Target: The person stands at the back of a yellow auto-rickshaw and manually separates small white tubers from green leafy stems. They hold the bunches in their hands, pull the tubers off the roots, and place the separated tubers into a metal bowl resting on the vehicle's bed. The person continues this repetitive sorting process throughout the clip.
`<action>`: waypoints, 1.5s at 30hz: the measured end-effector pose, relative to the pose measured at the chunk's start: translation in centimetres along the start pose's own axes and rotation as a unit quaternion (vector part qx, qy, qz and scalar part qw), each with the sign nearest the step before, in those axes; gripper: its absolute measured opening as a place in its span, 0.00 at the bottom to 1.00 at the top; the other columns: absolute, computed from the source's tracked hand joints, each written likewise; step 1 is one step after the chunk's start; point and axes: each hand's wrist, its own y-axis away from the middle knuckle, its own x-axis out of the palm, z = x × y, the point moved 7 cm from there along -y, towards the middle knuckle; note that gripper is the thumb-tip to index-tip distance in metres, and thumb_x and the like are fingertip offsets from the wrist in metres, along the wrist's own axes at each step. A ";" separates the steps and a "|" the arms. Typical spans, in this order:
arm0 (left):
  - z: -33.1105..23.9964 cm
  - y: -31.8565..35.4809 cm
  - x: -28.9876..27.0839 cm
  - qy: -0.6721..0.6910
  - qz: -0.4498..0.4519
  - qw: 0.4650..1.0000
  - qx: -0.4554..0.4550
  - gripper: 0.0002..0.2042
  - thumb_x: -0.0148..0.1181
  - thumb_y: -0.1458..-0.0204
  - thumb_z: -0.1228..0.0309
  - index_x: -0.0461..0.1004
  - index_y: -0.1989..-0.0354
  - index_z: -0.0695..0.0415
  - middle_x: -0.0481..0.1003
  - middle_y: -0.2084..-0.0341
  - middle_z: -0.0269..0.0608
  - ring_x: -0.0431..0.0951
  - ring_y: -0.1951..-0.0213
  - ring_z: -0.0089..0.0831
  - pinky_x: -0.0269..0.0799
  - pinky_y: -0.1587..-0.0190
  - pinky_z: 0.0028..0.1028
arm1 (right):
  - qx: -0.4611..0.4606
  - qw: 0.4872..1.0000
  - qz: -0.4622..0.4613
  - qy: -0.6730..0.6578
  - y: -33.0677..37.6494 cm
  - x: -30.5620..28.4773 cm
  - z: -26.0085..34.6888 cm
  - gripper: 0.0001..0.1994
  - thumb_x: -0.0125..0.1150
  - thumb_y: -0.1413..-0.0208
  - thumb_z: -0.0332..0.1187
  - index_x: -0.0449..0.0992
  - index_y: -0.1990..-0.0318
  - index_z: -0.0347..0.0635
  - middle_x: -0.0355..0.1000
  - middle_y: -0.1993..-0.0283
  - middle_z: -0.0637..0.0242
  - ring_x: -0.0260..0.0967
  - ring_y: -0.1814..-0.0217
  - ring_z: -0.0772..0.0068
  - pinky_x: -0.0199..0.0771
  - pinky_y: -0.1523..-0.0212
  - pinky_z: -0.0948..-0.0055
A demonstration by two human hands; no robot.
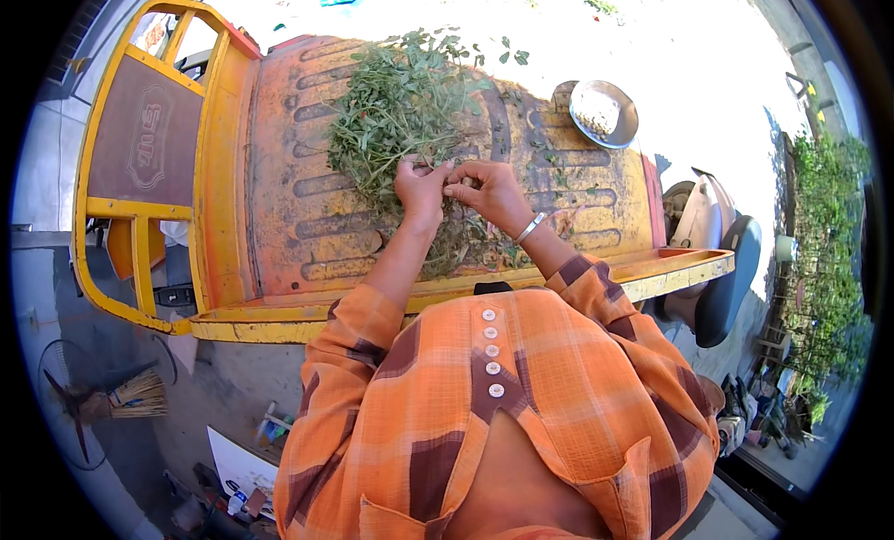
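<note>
Heap of green, thin-stemmed leafy plants [396,116] lies, in the head view, on the left half of a worn yellow-orange metal load bed with a ribbed floor [293,205]. The bare left hand [421,188] is at the near edge of the heap, fingers bent and thumb reaching toward the other hand; whether the fingers grip a stem cannot be told. The bare right hand [486,192], with a silver-coloured metal bracelet [530,227] at its wrist, is just beside it. Its thumb and forefinger are drawn together in a pinch; anything between them is too small to tell. Loose leaf litter lies on the bed to the right of and below the hands.

A round, shiny metal bowl [628,123] stands near the far right corner of the bed, well apart from the hands, and contains small pale pieces. A yellow metal end frame with a brown panel [172,135] rises at the left. The wearer's shirt is orange and dark brown checked cloth [391,382].
</note>
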 end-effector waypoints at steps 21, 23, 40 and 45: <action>-0.9 -0.9 -0.3 -0.046 0.055 0.997 -0.014 0.19 0.61 0.57 0.84 0.61 0.57 0.66 0.70 0.76 0.39 0.72 0.77 0.24 0.71 0.78 0.24 | 0.055 0.818 0.123 -0.559 0.1 -2.5 0.2 0.09 0.49 0.43 0.23 0.71 0.56 0.34 0.69 0.68 0.60 0.55 0.83 0.85 0.54 0.85 0.88; -0.7 -2.0 -0.9 -0.004 0.070 0.997 -0.044 0.14 0.60 0.55 0.83 0.63 0.62 0.64 0.71 0.76 0.38 0.72 0.78 0.24 0.70 0.79 0.21 | 0.105 0.794 0.025 -0.598 0.2 -4.6 -1.7 0.10 0.48 0.43 0.24 0.69 0.55 0.34 0.68 0.66 0.59 0.57 0.80 0.83 0.56 0.84 0.88; -1.1 -3.1 -0.7 0.269 0.114 0.945 -0.145 0.08 0.57 0.50 0.78 0.68 0.63 0.58 0.72 0.70 0.34 0.73 0.71 0.21 0.75 0.73 0.17 | 0.316 0.891 -0.263 -0.194 2.0 -23.0 -19.2 0.20 0.56 0.46 0.34 0.63 0.49 0.32 0.69 0.61 0.58 0.72 0.70 0.72 0.74 0.76 0.82; -1.7 -1.4 0.4 0.248 0.109 0.954 -0.132 0.08 0.58 0.50 0.78 0.67 0.63 0.57 0.73 0.70 0.35 0.73 0.71 0.22 0.75 0.72 0.19 | 0.145 0.977 -0.038 -0.150 1.6 -7.8 -4.7 0.12 0.60 0.50 0.28 0.71 0.57 0.35 0.72 0.70 0.68 0.70 0.72 0.83 0.69 0.77 0.83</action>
